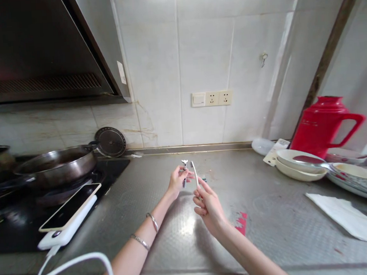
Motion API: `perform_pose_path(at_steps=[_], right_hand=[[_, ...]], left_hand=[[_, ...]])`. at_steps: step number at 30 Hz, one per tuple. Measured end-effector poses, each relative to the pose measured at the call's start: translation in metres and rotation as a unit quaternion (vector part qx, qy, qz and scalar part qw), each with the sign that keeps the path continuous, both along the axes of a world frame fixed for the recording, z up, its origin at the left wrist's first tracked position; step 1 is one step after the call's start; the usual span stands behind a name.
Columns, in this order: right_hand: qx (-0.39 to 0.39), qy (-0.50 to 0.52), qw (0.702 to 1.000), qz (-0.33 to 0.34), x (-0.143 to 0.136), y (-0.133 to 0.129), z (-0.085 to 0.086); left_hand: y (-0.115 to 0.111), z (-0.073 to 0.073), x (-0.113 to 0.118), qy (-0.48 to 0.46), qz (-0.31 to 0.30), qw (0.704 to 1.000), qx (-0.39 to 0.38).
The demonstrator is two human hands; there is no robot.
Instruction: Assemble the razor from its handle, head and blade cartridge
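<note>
My left hand (176, 182) is closed on a small silver tool (185, 164) with a wide T-shaped head and a darker lower end. Its exact kind is too small to make out. In my closed right hand (209, 205) is a white toothbrush (195, 174), held upright by its handle, with dark bristles at the top facing the silver tool. The two things are close together but look apart, above the steel countertop (167, 253). A small dark object (204, 180) lies partly hidden behind my right fingers.
On the left, a steel pan (58, 164) sits on the black hob, near a phone (71, 207) on a white power bank (70, 227) with a cable. To the right stand a red thermos (320, 124), stacked bowls (297, 173), a plate (355, 187) and a white napkin (348, 217).
</note>
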State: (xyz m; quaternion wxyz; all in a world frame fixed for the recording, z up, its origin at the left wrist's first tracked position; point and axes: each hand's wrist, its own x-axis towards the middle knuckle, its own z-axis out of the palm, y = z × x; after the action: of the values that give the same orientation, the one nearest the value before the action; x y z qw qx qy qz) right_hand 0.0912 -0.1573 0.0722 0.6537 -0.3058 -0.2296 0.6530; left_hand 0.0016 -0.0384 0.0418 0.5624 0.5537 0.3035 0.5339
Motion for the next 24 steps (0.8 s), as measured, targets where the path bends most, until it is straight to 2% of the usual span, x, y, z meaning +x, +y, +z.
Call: perform_pose_path(at_steps=[4, 10, 15, 21, 24], right_hand=[[-0.004, 0.009, 1.0, -0.023, 0.006, 0.01, 0.005], [0.0, -0.021, 1.0, -0.022, 0.001, 0.005, -0.011], [0.002, -0.004, 0.999, -0.046, 0.002, 0.006, -0.009], [-0.002, -0.011, 1.0, -0.012, -0.006, -0.004, -0.011], [0.004, 0.001, 1.0, -0.019, -0.004, -0.005, -0.011]], left_hand=[[-0.001, -0.002, 0.002, 0.02, -0.016, 1.0, 0.007], [-0.004, -0.002, 0.005, 0.01, -0.031, 0.999, 0.007], [-0.008, 0.0, 0.006, 0.022, -0.039, 0.999, 0.003], [-0.003, -0.003, 0.003, 0.014, -0.018, 1.0, 0.002], [-0.002, -0.003, 0.003, 0.02, -0.031, 0.999, 0.003]])
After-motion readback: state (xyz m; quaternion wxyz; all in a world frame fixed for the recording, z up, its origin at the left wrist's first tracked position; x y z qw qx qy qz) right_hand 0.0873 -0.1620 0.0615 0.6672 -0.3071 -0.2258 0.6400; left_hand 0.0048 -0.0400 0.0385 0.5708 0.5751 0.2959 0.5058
